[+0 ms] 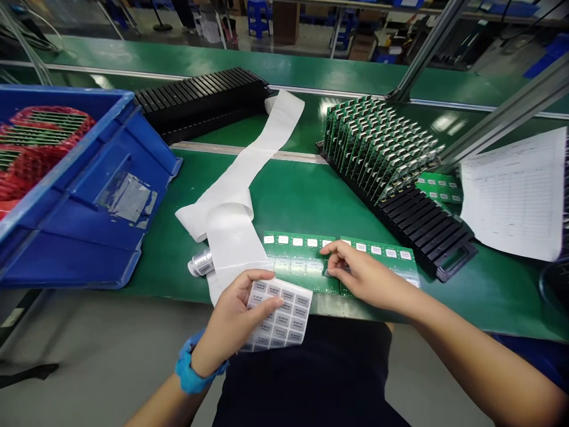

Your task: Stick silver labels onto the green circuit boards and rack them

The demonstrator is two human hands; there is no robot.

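From the head camera: the left hand (pixel 233 323) is curled shut around a sheet of labels (pixel 280 314), just above the table edge. The right hand (pixel 360 276) pinches something small — too small to tell — on two green circuit boards (pixel 297 261).

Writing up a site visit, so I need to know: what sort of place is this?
Probably an electronics factory assembly line: green circuit boards stand in a black slotted rack on a green-topped bench, and the left hand holds a sheet of printed labels.

Electronics factory assembly line | green conveyor bench (pixel 302 201) | racked circuit boards (pixel 377 142) | blue crate (pixel 89 237)
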